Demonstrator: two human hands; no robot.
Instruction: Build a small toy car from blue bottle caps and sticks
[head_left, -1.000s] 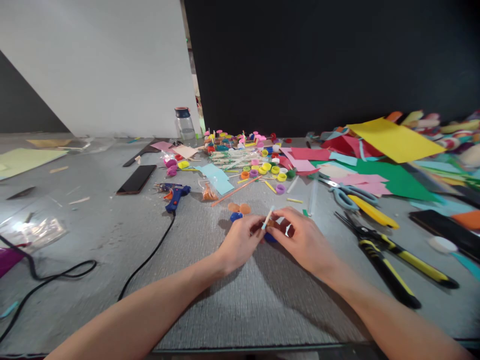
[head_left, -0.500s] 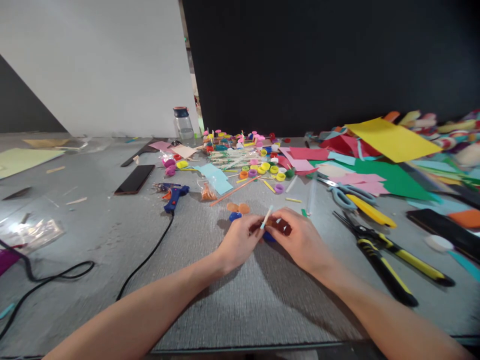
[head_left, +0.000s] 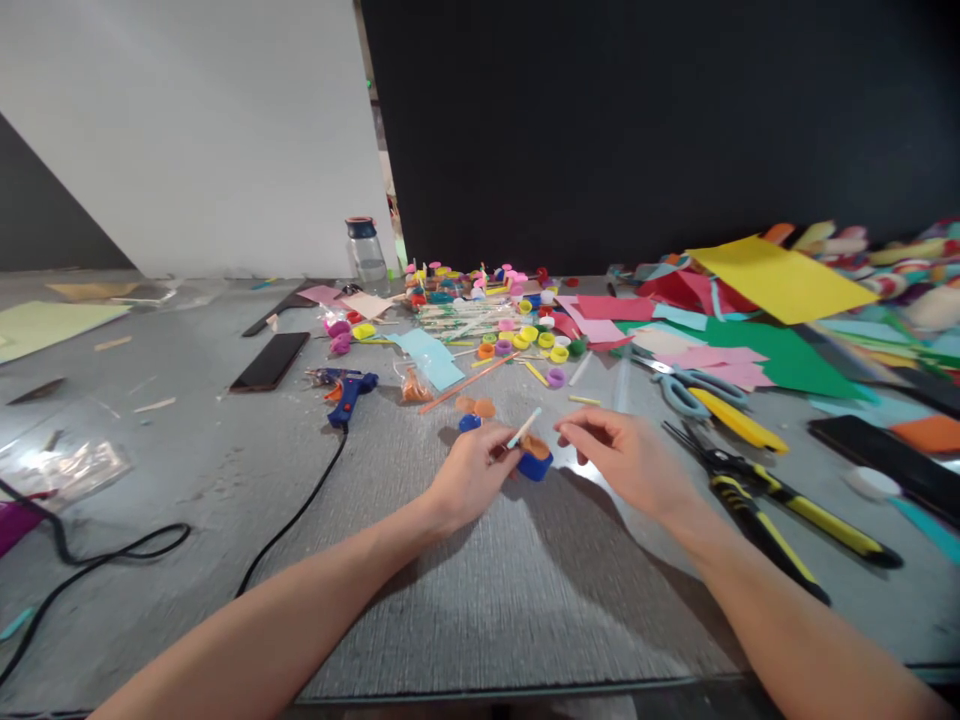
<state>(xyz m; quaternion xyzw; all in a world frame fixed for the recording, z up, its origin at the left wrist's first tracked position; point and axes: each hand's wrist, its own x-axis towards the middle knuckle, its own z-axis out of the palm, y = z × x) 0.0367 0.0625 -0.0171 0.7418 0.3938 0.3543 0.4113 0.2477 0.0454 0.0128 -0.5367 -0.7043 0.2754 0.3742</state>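
My left hand (head_left: 474,468) is closed, thumb and fingers pinching a short pale stick (head_left: 525,428) that tilts up to the right. Right at its fingertips is a blue bottle cap (head_left: 535,465) with an orange-brown piece on top; I cannot tell whether the stick is joined to it. My right hand (head_left: 626,455) is apart from the cap, to its right, with fingers loosely curled, thumb and fingertips separated, and nothing between them. Just beyond my left hand lie another blue cap (head_left: 470,423) and small orange discs (head_left: 484,408).
A blue glue gun (head_left: 349,390) with a black cable and a dark phone (head_left: 270,362) lie left. To the right are scissors (head_left: 682,385) and yellow-black pliers (head_left: 739,475). Coloured caps (head_left: 559,354), paper sheets (head_left: 780,280) and a bottle (head_left: 365,250) stand or lie farther back.
My right hand has drawn away to the right from the blue cap and its fingers have parted. The pale stick leans more to the right, and the cap shows more plainly.
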